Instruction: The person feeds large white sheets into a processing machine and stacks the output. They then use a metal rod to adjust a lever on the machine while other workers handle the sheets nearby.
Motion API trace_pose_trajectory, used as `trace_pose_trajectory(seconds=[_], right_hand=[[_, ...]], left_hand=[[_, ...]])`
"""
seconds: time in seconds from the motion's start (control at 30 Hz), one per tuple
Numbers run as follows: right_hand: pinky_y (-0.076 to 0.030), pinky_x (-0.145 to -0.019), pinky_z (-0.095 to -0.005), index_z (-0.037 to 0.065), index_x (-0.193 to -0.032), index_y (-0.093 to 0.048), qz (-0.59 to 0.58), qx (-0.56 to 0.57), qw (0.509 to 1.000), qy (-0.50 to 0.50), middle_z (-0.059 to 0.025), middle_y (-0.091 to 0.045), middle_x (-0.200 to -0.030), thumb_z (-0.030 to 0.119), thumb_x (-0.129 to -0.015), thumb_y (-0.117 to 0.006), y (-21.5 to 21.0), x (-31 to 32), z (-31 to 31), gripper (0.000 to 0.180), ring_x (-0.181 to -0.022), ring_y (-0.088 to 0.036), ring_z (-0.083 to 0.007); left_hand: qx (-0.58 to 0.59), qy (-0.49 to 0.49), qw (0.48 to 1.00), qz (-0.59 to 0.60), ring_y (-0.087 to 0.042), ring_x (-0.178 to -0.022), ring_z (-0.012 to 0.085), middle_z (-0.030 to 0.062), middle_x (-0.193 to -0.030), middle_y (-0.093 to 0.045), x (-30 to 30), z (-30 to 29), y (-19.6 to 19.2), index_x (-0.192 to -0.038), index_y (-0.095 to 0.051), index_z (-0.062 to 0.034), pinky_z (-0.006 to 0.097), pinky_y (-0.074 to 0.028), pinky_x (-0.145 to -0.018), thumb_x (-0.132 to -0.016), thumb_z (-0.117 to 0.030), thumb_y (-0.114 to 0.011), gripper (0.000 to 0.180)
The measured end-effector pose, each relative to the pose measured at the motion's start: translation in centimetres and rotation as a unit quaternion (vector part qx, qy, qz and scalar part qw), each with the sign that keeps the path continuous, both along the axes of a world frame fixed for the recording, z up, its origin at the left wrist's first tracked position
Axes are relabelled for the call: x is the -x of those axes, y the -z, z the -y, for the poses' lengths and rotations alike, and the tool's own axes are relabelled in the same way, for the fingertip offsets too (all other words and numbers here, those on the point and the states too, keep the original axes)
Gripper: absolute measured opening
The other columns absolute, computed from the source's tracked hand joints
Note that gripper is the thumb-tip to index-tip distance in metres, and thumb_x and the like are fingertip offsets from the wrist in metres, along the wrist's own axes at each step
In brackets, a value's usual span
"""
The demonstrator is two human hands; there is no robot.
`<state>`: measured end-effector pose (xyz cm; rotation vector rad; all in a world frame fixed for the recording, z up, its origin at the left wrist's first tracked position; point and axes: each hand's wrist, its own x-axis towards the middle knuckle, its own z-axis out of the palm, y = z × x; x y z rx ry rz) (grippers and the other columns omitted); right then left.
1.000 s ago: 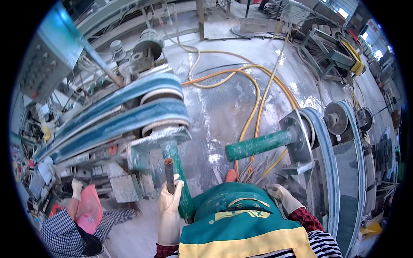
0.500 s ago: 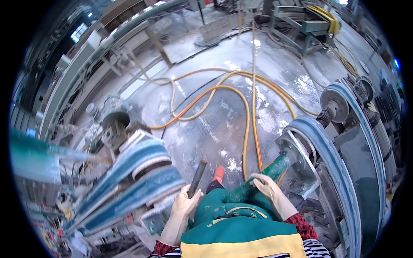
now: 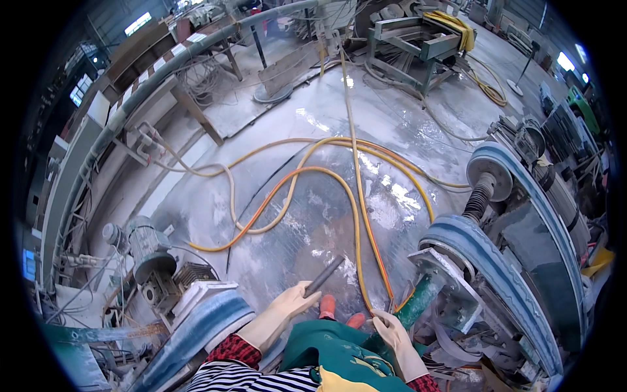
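Observation:
A dark grey rod [image 3: 324, 276] slants up and away from my left hand [image 3: 292, 306], which is closed around its lower end in a cream glove. My right hand [image 3: 394, 336], gloved alike, has its fingers bent together beside a green pipe [image 3: 423, 295]. Close to those fingertips runs a yellow-orange hose [image 3: 361, 261]. Whatever the right fingers grip, if anything, is hidden from this angle. A green apron [image 3: 326, 346] hangs below the hands.
Blue-belted machines stand on both sides, one at left [image 3: 206, 320] and one at right [image 3: 480, 245]. Looped hoses cross the wet floor [image 3: 261, 189]. A grey-green metal frame with yellow cloth [image 3: 454, 27] stands at the far right. A motor [image 3: 150, 242] sits at left.
My view has swung, showing more floor and both boots. The rod now leans further right and away as my left hand reaches forward. My right hand has shifted lower along the green pipe.

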<state>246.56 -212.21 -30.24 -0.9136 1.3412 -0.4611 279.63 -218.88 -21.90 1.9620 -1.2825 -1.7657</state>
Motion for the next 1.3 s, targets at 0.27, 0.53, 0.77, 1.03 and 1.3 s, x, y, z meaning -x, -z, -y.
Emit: trace_pose_trajectory(seconds=[0.27,0.53,0.77,1.03,1.3], right_hand=[[-0.06,-0.08,-0.0335,0.002,-0.133,-0.057,0.154,-0.05,0.937,0.308,-0.0208,-0.073,-0.105,0.018,-0.104,-0.057,3.9,-1.6,1.8,0.034,-0.085,-0.073,-0.0236],[-0.059,-0.07,-0.0298,0.002,-0.128,-0.059,0.076,-0.106,0.915,0.381,-0.0191,-0.074,-0.101,0.021,-0.103,-0.056,6.3,-2.3,2.0,0.031,-0.08,-0.073,-0.0235],[-0.057,-0.076,-0.0345,0.001,-0.125,-0.062,-0.143,0.002,0.989,-0.047,-0.0133,-0.075,-0.104,0.018,-0.102,-0.058,18.7,0.7,2.3,0.029,-0.084,-0.071,-0.0191],[-0.057,-0.087,-0.0341,-0.002,-0.113,-0.069,-0.11,0.114,0.981,-0.116,-0.0164,-0.074,-0.101,0.025,-0.101,-0.06,16.4,-13.8,35.3,0.03,-0.097,-0.071,-0.0228],[-0.054,-0.085,-0.0346,0.006,-0.127,-0.067,-0.209,0.09,0.894,-0.386,-0.0138,-0.074,-0.11,0.026,-0.095,-0.057,16.7,-36.3,61.6,0.039,-0.095,-0.071,-0.0255]], left_hand=[[0.028,0.244,0.96,0.137,-0.067,-0.107,0.0361,0.0203,-0.115,-0.069,0.5,4.2,-2.9,-0.135,-0.059,-0.0157,0.044,-0.051,-0.092,-0.095,-0.046,-0.06,0.051],[0.055,0.174,0.979,0.093,-0.061,-0.059,0.0144,0.001,-0.065,-0.061,-7.7,10.8,0.0,-0.102,-0.065,-0.0125,0.032,-0.047,-0.057,-0.093,-0.046,-0.065,0.034],[-0.001,0.032,0.997,0.069,-0.068,-0.068,0.021,0.0093,-0.078,-0.068,-19.7,15.3,0.9,-0.111,-0.067,-0.0137,0.037,-0.052,-0.064,-0.094,-0.046,-0.065,0.037],[-0.083,-0.229,0.965,0.094,-0.069,-0.068,0.016,0.0055,-0.077,-0.07,-34.4,14.1,1.3,-0.116,-0.065,-0.0089,0.033,-0.055,-0.066,-0.093,-0.047,-0.064,0.044],[-0.138,-0.415,0.884,0.165,-0.071,-0.066,0.0169,0.0065,-0.072,-0.071,-32.9,13.2,-2.5,-0.109,-0.066,-0.0069,0.033,-0.054,-0.066,-0.092,-0.045,-0.067,0.042]])
